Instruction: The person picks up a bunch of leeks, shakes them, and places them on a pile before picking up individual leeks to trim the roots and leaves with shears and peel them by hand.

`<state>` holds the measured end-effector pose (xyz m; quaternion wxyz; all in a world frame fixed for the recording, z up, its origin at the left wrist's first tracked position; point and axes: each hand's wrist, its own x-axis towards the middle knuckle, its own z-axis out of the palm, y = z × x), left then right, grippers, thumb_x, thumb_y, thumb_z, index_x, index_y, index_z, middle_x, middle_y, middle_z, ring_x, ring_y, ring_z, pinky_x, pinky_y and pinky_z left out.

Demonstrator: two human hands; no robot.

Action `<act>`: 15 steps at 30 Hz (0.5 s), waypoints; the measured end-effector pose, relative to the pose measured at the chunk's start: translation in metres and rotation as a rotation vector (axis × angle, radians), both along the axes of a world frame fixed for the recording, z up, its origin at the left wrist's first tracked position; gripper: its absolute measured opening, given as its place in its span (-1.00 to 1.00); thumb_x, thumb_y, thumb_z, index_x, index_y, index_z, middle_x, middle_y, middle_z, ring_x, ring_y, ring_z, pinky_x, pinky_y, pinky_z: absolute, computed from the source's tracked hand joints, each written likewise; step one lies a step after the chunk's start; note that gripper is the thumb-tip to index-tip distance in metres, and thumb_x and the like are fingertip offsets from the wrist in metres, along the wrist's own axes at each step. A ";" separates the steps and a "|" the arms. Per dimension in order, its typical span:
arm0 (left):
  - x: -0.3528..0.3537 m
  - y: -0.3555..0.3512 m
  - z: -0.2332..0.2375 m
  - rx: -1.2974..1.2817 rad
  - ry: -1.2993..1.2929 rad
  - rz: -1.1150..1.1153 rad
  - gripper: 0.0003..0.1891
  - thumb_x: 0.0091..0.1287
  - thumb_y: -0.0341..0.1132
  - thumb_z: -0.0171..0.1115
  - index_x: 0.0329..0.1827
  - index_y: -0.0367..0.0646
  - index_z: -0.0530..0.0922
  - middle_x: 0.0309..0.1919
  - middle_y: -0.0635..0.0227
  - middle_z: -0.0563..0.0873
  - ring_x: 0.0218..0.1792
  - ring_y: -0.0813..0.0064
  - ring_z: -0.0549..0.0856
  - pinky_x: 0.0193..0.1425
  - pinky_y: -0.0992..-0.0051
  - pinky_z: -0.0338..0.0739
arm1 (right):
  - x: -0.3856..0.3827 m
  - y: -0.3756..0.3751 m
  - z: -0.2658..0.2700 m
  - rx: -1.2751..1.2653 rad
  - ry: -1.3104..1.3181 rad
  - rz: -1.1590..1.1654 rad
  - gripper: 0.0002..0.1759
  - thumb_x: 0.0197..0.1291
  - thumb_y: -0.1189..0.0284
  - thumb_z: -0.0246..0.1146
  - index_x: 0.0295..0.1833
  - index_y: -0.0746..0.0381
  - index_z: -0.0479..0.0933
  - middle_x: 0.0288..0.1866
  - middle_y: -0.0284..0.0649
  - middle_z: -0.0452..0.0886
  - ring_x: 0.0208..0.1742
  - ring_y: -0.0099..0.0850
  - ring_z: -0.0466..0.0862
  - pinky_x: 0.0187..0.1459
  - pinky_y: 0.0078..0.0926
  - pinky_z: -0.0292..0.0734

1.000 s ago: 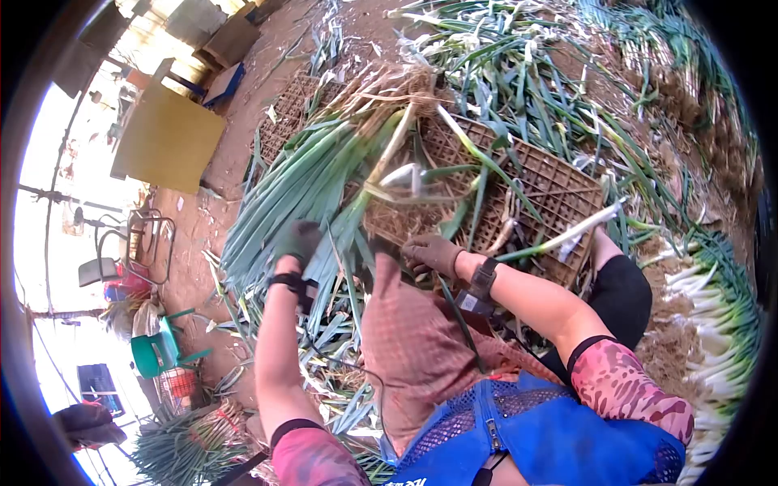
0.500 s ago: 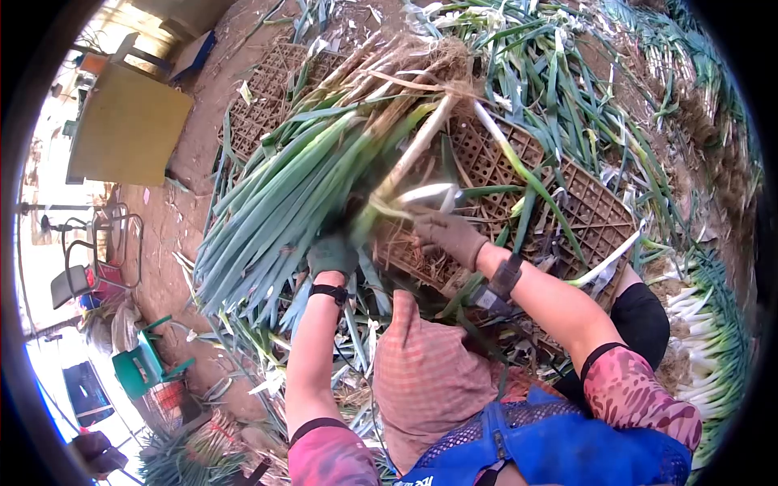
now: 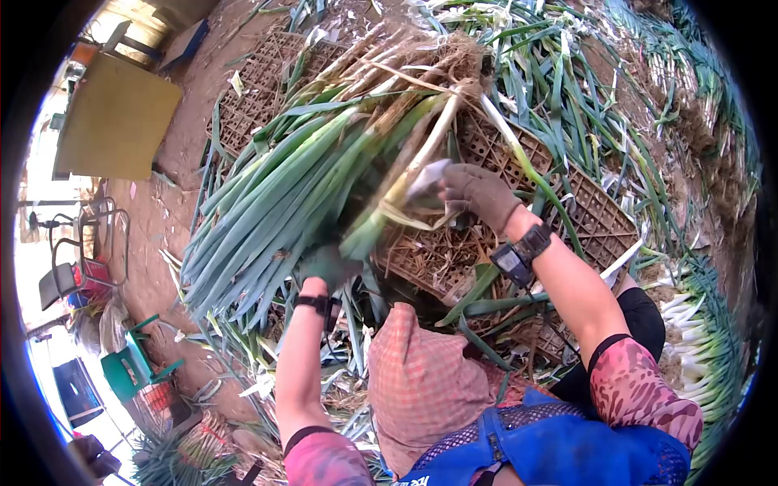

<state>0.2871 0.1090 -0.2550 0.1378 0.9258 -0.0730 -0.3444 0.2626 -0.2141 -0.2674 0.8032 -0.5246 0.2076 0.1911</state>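
Note:
My left hand (image 3: 331, 266), in a dark green glove, is closed around the green leaf end of a leek (image 3: 431, 147). The leek's pale stalk slants up and right to a brown root clump. Alongside it, a large bunch of untrimmed leeks (image 3: 279, 198) fans out to the left. My right hand (image 3: 480, 194), in a brownish glove, has its fingers curled just right of the stalk. A pale strip of leek skin (image 3: 405, 217) runs from the stalk to these fingertips. A blurred whitish piece (image 3: 429, 176) shows between the stalk and the right fingers.
Brown plastic crates (image 3: 596, 211) lie under the leeks, littered with dry scraps. Loose green leaves (image 3: 559, 89) are heaped behind. White-stemmed leeks (image 3: 689, 340) lie in a row at the right. On the left stand a green chair (image 3: 138, 364) and a yellowish board (image 3: 117, 113).
My right hand has moved up and to the right, away from the lower stalk, and the strip of skin stretches further out. My left hand has stayed low on the leaves, shifting slightly.

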 end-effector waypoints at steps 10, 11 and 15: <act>-0.063 -0.070 0.062 -0.188 0.072 -0.312 -0.26 0.05 0.32 0.36 0.06 -0.15 0.59 -0.15 -0.02 0.73 -0.06 0.05 0.72 0.08 0.18 0.58 | -0.076 -0.037 0.049 -0.745 -0.169 -0.370 -0.30 0.24 0.15 0.39 0.34 0.31 0.33 0.11 -0.19 0.57 0.01 -0.42 0.62 0.03 -0.50 0.61; -0.060 -0.078 0.046 -0.296 0.091 -0.320 -0.30 0.10 0.28 0.34 0.08 -0.14 0.58 -0.14 -0.05 0.72 -0.05 0.04 0.72 0.07 0.17 0.58 | -0.084 -0.054 0.024 -0.973 -0.119 -0.494 -0.35 0.24 0.21 0.39 0.32 0.29 0.35 0.13 -0.21 0.56 0.05 -0.42 0.61 0.08 -0.50 0.59; -0.036 -0.079 0.036 -0.386 0.155 -0.406 -0.41 0.26 0.20 0.28 0.19 -0.01 0.57 -0.09 0.10 0.75 -0.02 0.13 0.73 0.07 0.22 0.58 | -0.092 -0.057 0.035 -1.012 -0.252 -0.448 -0.47 0.27 0.31 0.37 0.28 0.25 0.42 0.14 -0.22 0.56 0.15 -0.42 0.56 0.16 -0.49 0.54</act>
